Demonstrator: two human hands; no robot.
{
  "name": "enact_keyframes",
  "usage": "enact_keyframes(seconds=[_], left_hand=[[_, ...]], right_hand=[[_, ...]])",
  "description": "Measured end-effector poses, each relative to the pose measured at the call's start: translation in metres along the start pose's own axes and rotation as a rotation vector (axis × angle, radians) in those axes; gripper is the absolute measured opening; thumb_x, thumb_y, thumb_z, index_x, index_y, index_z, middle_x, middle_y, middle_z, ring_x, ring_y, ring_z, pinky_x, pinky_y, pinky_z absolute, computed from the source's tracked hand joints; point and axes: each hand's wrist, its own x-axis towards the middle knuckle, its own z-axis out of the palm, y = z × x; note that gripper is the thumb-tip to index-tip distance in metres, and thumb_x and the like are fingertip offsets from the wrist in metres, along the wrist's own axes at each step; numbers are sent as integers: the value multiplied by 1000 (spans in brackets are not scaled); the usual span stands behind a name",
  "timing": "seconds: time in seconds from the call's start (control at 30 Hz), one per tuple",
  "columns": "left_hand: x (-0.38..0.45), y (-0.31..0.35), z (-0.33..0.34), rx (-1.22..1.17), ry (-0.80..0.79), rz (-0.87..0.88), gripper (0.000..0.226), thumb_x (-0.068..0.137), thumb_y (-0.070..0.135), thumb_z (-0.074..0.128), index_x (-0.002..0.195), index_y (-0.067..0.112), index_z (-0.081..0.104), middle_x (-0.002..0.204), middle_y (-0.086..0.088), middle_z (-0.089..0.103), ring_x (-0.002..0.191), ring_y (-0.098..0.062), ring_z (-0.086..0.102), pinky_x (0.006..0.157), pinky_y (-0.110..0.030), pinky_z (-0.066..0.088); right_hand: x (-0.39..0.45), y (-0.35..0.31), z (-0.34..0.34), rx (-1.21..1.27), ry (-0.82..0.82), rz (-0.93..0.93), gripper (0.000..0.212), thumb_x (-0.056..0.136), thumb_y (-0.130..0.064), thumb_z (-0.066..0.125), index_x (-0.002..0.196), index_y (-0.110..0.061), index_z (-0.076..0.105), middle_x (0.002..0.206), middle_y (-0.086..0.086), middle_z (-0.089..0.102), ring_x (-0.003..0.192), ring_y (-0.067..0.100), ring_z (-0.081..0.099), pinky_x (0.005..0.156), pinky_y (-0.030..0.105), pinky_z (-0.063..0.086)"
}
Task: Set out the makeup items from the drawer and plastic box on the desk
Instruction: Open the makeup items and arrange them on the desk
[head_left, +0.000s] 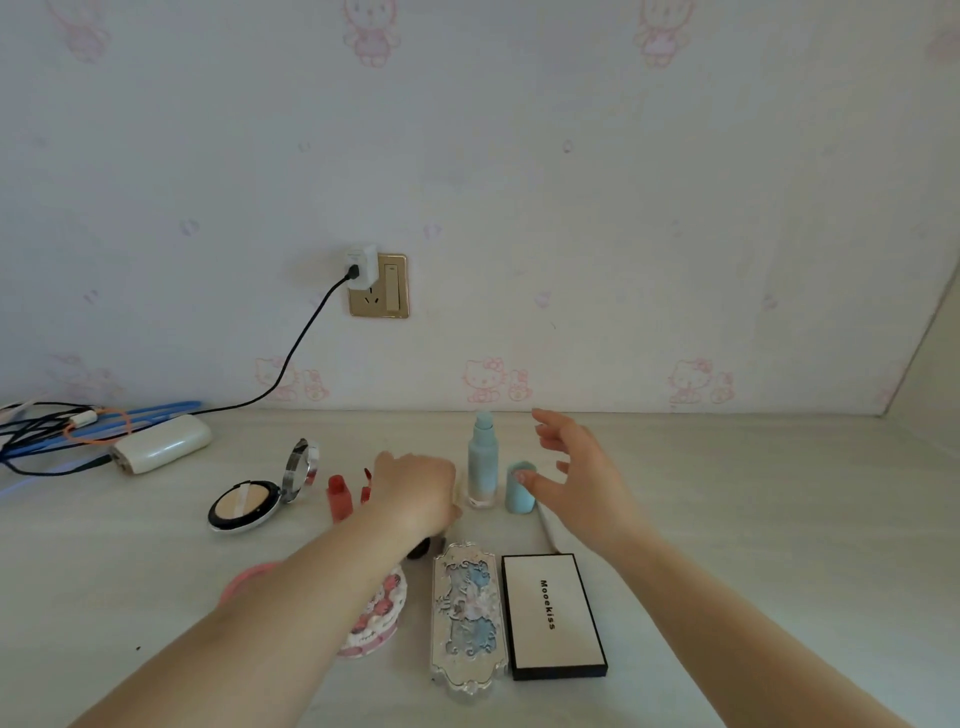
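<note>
On the pale surface (727, 519), the right hand (582, 478) hovers with fingers spread apart beside the blue cap (520, 488) and uncapped blue bottle (482, 462). The left hand (415, 493) curls downward near the red lip tint (338, 496); whether its fingers hold anything cannot be told. Two palettes (467, 618) lie nearer, side by side.

Soft even daylight, wide-angle edge distortion

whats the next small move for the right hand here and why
Probably lower the right hand onto the light blue cap and grip it. The hand hovers open just above and beside the cap, which stands apart from the uncapped blue bottle on the desk. Whether it goes back on the bottle is only a guess.
</note>
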Motion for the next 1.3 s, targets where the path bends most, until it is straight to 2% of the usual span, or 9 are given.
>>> enact_keyframes(seconds=[0.13, 0.33, 0.47, 0.6, 0.8, 0.97, 1.07, 1.17, 1.3], left_hand=[[3, 8, 6, 116, -3, -17, 31, 92, 46, 44, 102, 22, 61, 111, 0, 63, 112, -23, 51, 93, -38, 31], [7, 14, 3, 119, -67, -30, 14, 89, 32, 42, 81, 23, 49, 104, 1, 64, 105, -22, 52, 93, -39, 29], [7, 12, 1, 97, -78, -59, 27, 90, 34, 39, 67, 22, 46, 86, 3, 58, 96, -21, 54, 91, -37, 30], [2, 0, -13, 9, -2, -82, 31, 86, 36, 39, 59, 21, 42, 66, 5, 46, 76, -19, 48, 79, -35, 31], [-30, -31, -56, -201, 310, -113, 31, 85, 36, 44, 61, 18, 51, 64, 2, 51, 71, -22, 50, 69, -32, 32], [-81, -41, -79, -317, 478, 7, 22, 90, 38, 47, 75, 23, 55, 84, 8, 55, 89, -17, 52, 80, -32, 35], [-99, -40, -77, -340, 527, 93, 31, 88, 45, 42, 81, 22, 61, 86, 11, 57, 90, -13, 52, 82, -29, 32], [-108, -43, -73, -325, 522, 131, 48, 78, 55, 22, 80, 25, 59, 85, 13, 57, 88, -11, 53, 85, -31, 34], [-113, -45, -68, -533, 467, 111, 23, 94, 46, 43, 93, 27, 56, 90, 14, 63, 81, -7, 62, 85, -32, 44]], right_hand=[[-3, 3, -4, -34, 3, 7, 63, 81, -18, 71, 135, -30, 41, 125, -7, 49, 116, 3, 47, 100, 22, 39], [-5, 6, -7, -47, 2, 31, 62, 81, -20, 71, 134, -31, 42, 124, -9, 49, 116, 2, 47, 100, 24, 40], [-7, 5, -7, -47, -11, 38, 60, 82, -19, 70, 134, -31, 42, 124, -9, 49, 115, 1, 47, 97, 19, 38], [-6, 1, -5, -31, 1, 31, 57, 83, -20, 69, 133, -31, 44, 123, -10, 50, 115, 1, 48, 97, 19, 39], [-4, -35, 1, 145, 90, -32, 39, 86, -17, 65, 112, -41, 49, 111, -17, 55, 103, -6, 54, 87, 15, 44], [5, -79, 10, 432, 53, 44, 30, 90, -19, 60, 119, -24, 56, 110, -8, 63, 95, -6, 61, 85, 24, 52], [9, -98, 19, 681, -66, 197, 25, 90, -20, 60, 115, -15, 59, 108, 5, 68, 98, 13, 67, 82, 27, 56], [7, -107, 25, 754, -114, 227, 11, 92, -15, 59, 101, -15, 63, 92, 2, 69, 84, 12, 70, 75, 26, 58], [-1, -112, 31, 806, -112, 227, 9, 90, -10, 60, 98, -12, 65, 82, 1, 68, 78, 12, 71, 73, 25, 59]])
